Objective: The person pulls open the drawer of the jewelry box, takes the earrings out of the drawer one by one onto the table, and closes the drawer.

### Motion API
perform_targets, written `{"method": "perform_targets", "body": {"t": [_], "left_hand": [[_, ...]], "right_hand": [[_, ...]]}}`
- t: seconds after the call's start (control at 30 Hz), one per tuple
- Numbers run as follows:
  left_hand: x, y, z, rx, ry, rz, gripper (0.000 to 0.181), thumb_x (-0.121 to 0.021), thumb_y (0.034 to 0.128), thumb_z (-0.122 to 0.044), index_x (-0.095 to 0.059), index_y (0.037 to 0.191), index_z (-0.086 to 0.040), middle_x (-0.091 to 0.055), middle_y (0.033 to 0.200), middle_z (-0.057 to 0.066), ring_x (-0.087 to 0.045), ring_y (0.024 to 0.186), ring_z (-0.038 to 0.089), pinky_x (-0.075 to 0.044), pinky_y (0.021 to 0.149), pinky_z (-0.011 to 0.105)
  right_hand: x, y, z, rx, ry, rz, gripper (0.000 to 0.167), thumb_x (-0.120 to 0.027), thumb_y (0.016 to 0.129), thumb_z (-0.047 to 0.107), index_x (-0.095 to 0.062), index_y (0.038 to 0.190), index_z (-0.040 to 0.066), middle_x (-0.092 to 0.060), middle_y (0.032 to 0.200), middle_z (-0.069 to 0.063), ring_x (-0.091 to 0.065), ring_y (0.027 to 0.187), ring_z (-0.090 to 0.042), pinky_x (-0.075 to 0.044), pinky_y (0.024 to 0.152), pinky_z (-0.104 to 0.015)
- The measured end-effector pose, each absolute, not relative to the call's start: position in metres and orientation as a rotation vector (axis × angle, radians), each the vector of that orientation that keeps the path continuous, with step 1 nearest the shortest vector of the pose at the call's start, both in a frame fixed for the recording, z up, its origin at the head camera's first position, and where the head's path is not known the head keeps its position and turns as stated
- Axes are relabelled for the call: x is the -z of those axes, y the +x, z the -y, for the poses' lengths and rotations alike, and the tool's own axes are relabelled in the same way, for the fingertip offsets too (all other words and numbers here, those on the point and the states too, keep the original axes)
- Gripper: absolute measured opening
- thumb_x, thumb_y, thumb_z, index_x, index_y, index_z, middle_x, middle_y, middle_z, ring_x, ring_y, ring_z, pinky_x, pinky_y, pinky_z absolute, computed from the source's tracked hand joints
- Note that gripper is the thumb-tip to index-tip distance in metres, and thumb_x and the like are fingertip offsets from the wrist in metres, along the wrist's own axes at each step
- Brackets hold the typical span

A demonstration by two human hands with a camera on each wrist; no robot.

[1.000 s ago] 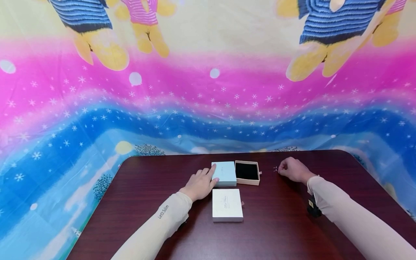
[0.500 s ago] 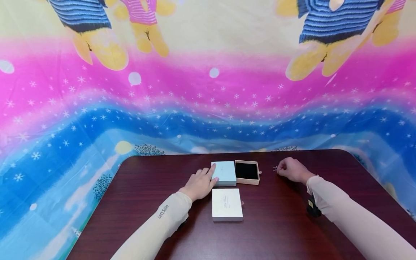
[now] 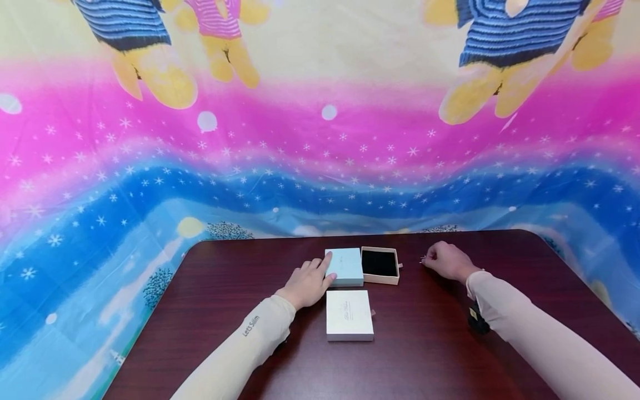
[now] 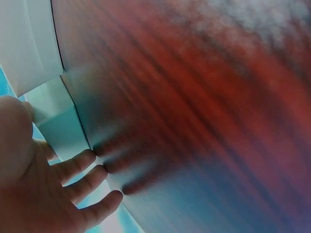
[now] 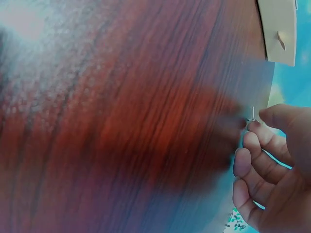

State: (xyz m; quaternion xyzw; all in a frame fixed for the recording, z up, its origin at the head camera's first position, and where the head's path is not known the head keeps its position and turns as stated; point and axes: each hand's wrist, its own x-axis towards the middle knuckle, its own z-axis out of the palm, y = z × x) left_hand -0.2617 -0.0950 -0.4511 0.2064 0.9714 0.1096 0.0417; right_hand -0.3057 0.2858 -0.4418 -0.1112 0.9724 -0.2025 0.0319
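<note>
Small metal piece [image 5: 253,113] at fingertips of right hand [image 3: 450,261], right of black-lined tray [image 3: 381,280]; thumb, forefinger close, can't tell whether pinching. Wants light pinch, low over desk [image 3: 425,333]. Left hand [image 3: 306,283], fingers extended, rests on pale-blue box [image 3: 347,269].

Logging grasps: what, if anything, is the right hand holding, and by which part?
Cannot tell: the right hand has thumb and index fingertips at a small silvery piece, but no pinch shows clearly.
</note>
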Motion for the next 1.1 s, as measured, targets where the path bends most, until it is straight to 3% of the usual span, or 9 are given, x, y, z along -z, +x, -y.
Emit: {"method": "perform_targets", "body": {"t": [0.5, 0.87, 1.1], "left_hand": [[0.451, -0.2611, 0.0943, -0.351, 0.618, -2.969, 0.065, -0.032, 0.1091, -0.05, -0.016, 0.164, -0.019, -0.042, 0.158, 0.011, -0.044, 0.143, 0.033, -0.042, 0.11, 0.055], [0.4498, -0.2606, 0.0941, -0.346, 0.619, -2.971, 0.065, -0.032, 0.1091, -0.05, -0.017, 0.164, -0.019, -0.042, 0.158, 0.012, -0.043, 0.143, 0.034, -0.042, 0.11, 0.055], [0.4487, -0.2597, 0.0942, -0.343, 0.62, -2.971, 0.065, -0.032, 0.1091, -0.05, -0.016, 0.164, -0.019, -0.042, 0.158, 0.011, -0.043, 0.143, 0.033, -0.042, 0.11, 0.054]], "right_hand": [[0.4431, -0.3047, -0.2875, 0.607, -0.308, -2.99, 0.024, -0.061, 0.093, 0.016, -0.065, 0.07, 0.012, -0.054, 0.059, 0.002, -0.05, 0.054, -0.015, -0.04, 0.058, -0.03], [0.4426, -0.3051, -0.2867, 0.614, -0.25, -2.978, 0.041, -0.061, 0.095, 0.02, -0.047, 0.056, 0.018, -0.038, 0.051, 0.006, -0.043, 0.048, -0.014, -0.035, 0.053, -0.029], [0.4394, -0.3044, -0.2845, 0.611, -0.241, -2.981, 0.037, -0.061, 0.094, 0.019, -0.05, 0.058, 0.017, -0.041, 0.053, 0.006, -0.045, 0.05, -0.014, -0.036, 0.053, -0.029]]}}
